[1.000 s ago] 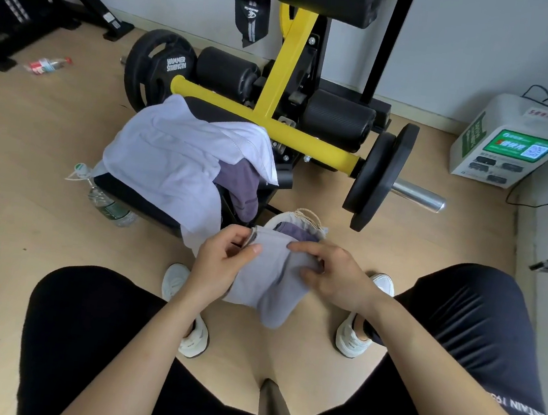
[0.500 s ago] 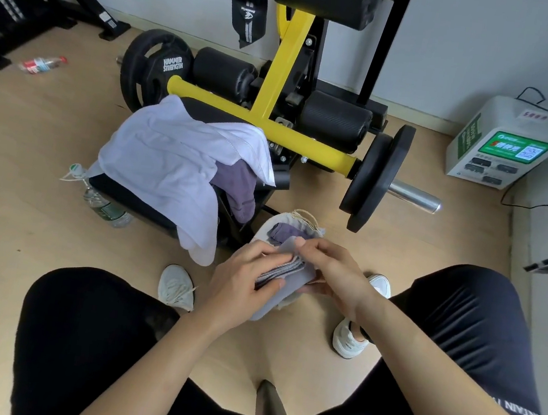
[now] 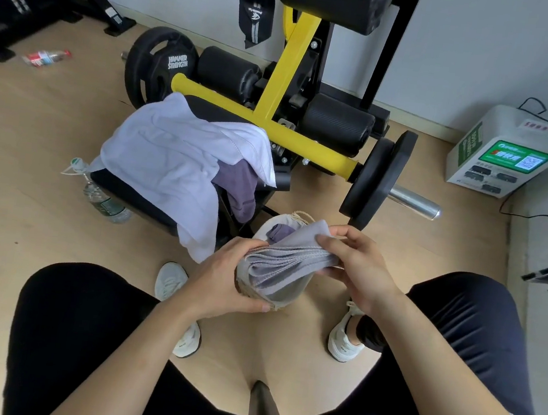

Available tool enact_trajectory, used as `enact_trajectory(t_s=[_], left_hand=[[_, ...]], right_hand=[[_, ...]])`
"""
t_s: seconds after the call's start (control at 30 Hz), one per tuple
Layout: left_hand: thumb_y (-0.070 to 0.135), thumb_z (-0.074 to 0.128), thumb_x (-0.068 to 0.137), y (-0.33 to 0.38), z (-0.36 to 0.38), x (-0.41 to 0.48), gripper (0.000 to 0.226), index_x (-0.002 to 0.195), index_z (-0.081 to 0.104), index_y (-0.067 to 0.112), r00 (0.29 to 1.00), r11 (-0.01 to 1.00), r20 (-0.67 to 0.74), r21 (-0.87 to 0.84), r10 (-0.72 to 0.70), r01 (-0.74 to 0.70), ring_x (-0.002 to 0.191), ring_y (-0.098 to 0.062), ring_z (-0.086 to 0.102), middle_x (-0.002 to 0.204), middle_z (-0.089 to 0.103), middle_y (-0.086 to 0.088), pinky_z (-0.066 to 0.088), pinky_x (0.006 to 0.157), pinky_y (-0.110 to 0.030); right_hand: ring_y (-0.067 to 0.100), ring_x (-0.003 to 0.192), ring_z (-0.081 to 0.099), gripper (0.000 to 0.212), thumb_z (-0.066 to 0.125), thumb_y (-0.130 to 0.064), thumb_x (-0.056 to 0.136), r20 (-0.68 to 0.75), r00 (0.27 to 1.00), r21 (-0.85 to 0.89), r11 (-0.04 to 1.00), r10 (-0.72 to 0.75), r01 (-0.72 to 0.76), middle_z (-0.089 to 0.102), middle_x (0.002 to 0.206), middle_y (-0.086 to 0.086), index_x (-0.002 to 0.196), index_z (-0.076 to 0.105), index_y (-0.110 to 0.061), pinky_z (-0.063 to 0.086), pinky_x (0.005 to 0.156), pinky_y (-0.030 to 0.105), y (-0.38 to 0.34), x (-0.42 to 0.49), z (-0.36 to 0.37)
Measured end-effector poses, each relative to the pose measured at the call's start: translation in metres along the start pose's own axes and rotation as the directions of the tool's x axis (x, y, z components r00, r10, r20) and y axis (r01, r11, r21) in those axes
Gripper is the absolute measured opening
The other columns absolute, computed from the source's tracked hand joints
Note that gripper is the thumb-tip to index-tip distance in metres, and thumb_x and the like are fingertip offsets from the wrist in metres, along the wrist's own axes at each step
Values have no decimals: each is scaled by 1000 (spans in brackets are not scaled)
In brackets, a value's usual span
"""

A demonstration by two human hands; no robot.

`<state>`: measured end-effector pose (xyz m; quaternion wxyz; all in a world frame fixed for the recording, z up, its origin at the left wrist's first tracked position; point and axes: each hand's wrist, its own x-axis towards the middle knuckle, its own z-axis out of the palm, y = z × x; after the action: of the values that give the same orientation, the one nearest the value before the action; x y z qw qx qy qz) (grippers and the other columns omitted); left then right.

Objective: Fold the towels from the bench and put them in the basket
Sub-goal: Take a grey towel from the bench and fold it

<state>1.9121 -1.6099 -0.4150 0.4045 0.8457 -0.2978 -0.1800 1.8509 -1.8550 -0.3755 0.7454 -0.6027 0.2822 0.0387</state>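
I hold a folded lilac-grey towel (image 3: 293, 261) in both hands, right over the small cloth basket (image 3: 272, 224) on the floor between my feet. My left hand (image 3: 222, 280) wraps its left end, pressed against the basket's near wall. My right hand (image 3: 355, 265) pinches its right end from above. A purple towel (image 3: 280, 233) lies inside the basket. On the black bench (image 3: 136, 194) behind it, a large white towel (image 3: 175, 154) is draped over a darker purple towel (image 3: 237, 185).
The yellow machine frame (image 3: 275, 131), a weight plate (image 3: 376, 182) and its steel bar end (image 3: 414, 204) stand just behind the basket. A water bottle (image 3: 104, 200) lies by the bench. A white charging box (image 3: 503, 156) sits at the right wall.
The towel hung loosely half-folded a second ago. Now it is a compact bundle, and both hands have brought it down onto the basket.
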Motion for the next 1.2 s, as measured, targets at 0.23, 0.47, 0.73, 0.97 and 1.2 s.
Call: enact_trajectory(t_s=[0.23,0.47,0.73,0.97,1.2], left_hand=[[5,84,80,1,5,8,39,110,70,23,970,942,-233,-337,-67,-15,100,-18,72,108,74,2,61,87,-39],[17,67,85,4,-1,9,33,117,74,20,985,808,-144,-589,-97,-7,119,-23,66,123,71,-6,54,100,-39],[50,63,88,14,-1,11,37,73,71,18,944,619,74,-738,-323,269,116,-25,65,120,69,-14,50,96,-45],[50,86,66,8,-1,8,54,96,58,15,931,702,243,-612,-272,365,98,-21,63,110,68,-4,49,85,-43],[38,91,64,-6,11,8,67,117,54,20,859,681,338,-526,-384,511,104,-20,66,124,65,-14,56,86,-34]], right_hand=[[14,72,72,20,69,-14,90,-9,990,241,961,140,-134,64,93,9,108,63,-4,62,63,32,-5,4,-10],[21,89,68,16,65,-13,92,-4,967,354,905,255,-237,66,102,13,106,67,-5,62,59,29,-5,4,-9],[23,88,71,13,65,-9,92,173,978,223,963,117,-154,69,95,10,105,64,-9,63,73,37,0,1,-3],[26,88,70,24,61,-3,94,210,977,140,988,40,-70,69,99,15,118,61,-4,62,76,40,4,1,-3],[23,83,67,16,64,-4,92,150,979,44,988,139,-147,63,98,13,106,62,-12,62,72,38,25,11,-10]])
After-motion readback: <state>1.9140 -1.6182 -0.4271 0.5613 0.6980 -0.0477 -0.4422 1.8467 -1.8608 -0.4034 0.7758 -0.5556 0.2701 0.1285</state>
